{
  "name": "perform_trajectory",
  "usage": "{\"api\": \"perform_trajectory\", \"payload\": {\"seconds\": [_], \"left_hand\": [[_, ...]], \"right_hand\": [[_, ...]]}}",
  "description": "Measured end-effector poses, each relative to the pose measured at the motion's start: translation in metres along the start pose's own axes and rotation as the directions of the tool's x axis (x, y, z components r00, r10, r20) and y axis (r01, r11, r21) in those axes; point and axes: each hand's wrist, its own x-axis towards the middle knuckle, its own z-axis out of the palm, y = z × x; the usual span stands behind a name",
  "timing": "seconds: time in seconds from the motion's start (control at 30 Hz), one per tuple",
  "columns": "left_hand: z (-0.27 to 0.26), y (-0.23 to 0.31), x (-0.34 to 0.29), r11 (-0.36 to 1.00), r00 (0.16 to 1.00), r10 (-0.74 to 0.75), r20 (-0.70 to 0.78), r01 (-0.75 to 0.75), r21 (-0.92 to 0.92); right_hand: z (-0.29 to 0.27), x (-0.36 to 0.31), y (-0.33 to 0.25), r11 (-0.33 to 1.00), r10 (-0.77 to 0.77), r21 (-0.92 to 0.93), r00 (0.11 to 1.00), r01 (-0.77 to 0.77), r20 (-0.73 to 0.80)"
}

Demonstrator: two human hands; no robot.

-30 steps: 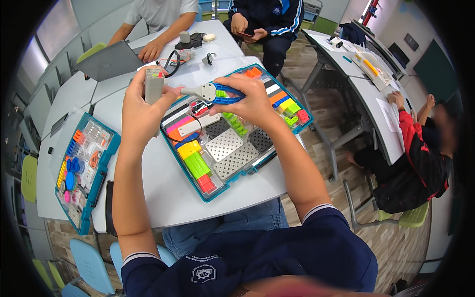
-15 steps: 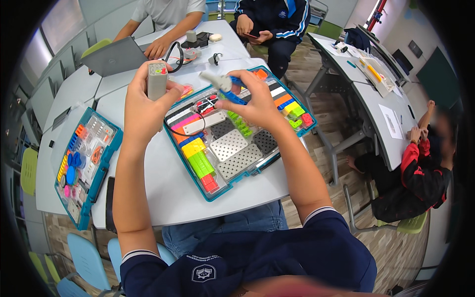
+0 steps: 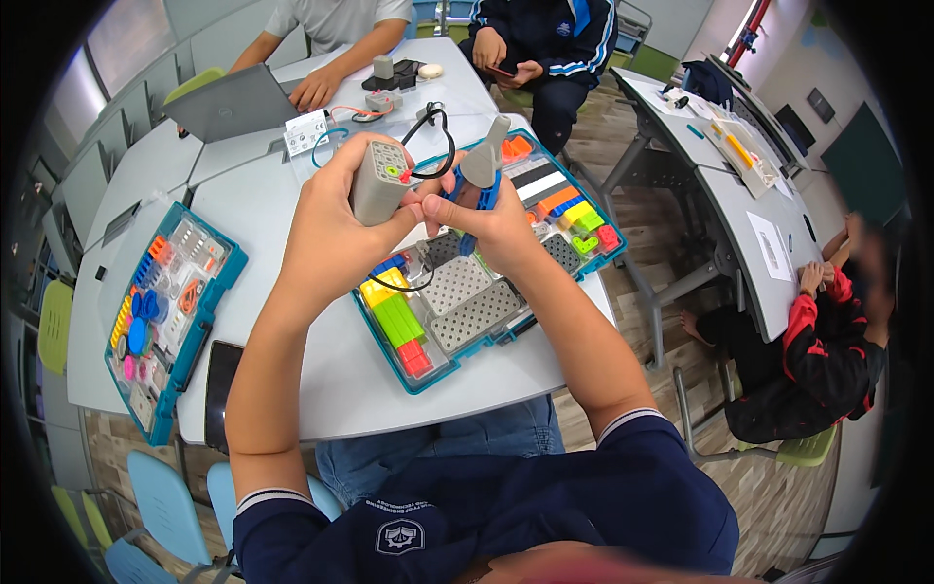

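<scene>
Grey holed block (image 3: 377,195): in left grip (image 3: 348,234), fingers wrapped round it, holed end up, small red piece (image 3: 406,176) at its edge.
Blue-grey pliers-like tool (image 3: 484,165): in right grip (image 3: 498,226), closed round blue handles, grey head up.
Grip spacing: fingers nearly meet, can't tell if touching.
Black cable (image 3: 449,146): loops between grips, just beyond.
Parts case (image 3: 438,378): below both grips, coloured pieces inside.
Second case (image 3: 199,328): well left of left grip.
Surface (image 3: 331,399): under both cases.
</scene>
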Motion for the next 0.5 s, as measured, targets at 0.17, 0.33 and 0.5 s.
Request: {"api": "perform_trajectory", "payload": {"seconds": [0.17,0.33,0.5], "left_hand": [[0.001,0.0,0.002,0.997,0.999,0.051,0.02,-0.052,0.062],[-0.004,-0.01,0.002,0.974,0.993,0.117,-0.018,-0.111,0.196],[-0.014,-0.016,0.004,0.769,0.951,0.257,-0.172,-0.094,0.632]], "right_hand": [[-0.001,-0.001,-0.005,0.997,0.065,0.035,0.997,-0.064,-0.043],[-0.017,0.004,-0.009,0.979,-0.029,-0.201,0.994,0.007,-0.107],[-0.036,0.01,-0.003,0.466,-0.08,-0.872,0.974,-0.15,-0.21]]}}
